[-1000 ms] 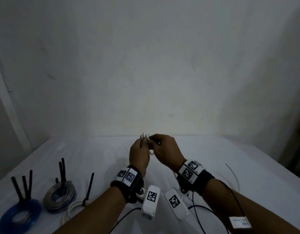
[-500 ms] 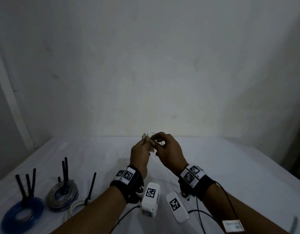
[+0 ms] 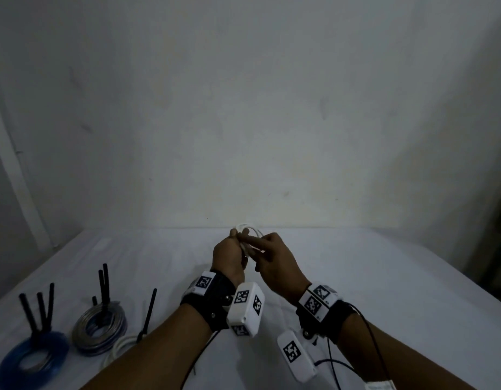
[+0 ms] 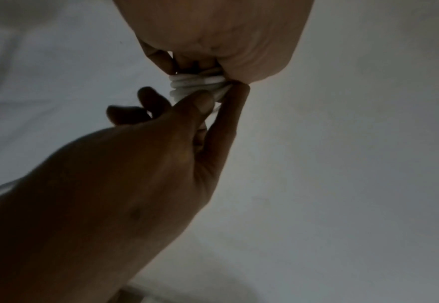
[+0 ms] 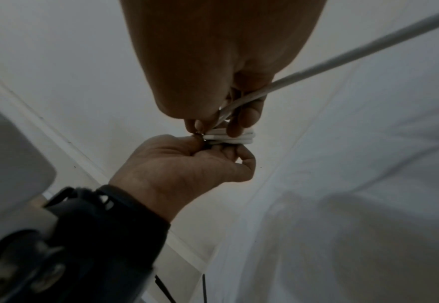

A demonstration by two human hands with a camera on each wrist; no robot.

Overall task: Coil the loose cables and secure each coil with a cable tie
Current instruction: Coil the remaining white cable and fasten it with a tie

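Three tied coils are lying at the near left of the white-covered counter (image 3: 384, 277): a blue coil (image 3: 32, 361), a grey coil (image 3: 100, 330) and a white coil (image 3: 122, 344), each with black cable ties (image 3: 104, 291) sticking upward. Farther out, above the counter's middle, the left hand (image 3: 229, 257) is pinching a small white cable coil (image 3: 248, 230) between thumb and fingers, while the right hand (image 3: 274, 263) is gripping the same cable, its loose length trailing away.

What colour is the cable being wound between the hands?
White; the cable shows best in the right wrist view.
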